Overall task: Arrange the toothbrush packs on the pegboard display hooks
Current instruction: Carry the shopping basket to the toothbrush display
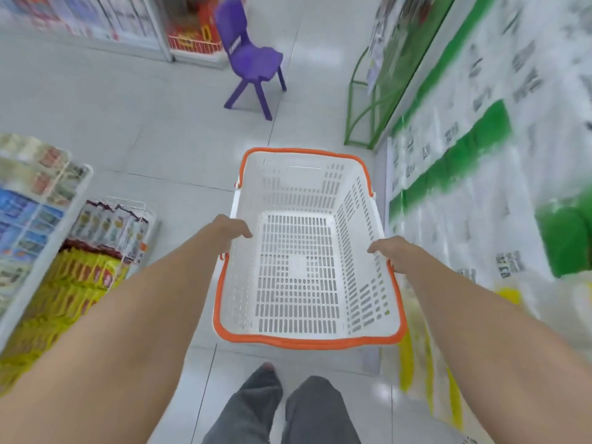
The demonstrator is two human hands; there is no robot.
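Trousers point(282, 408) nearest. Grips basket point(307, 341) rim both sides, left hand point(232, 230) and right hand point(392, 251) curled over it. Carries nothing inside. Seems to leave packs point(525, 75) hung on pegboard point(480, 193), right, blurred. Likely done, or fetching more.

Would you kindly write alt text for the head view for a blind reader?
A person's left hand and right hand grip the orange rim of an empty white shopping basket, one on each long side, above a pale tiled floor. A purple chair stands ahead; racks of packaged goods are on the left and a blurred green-and-white display on the right.
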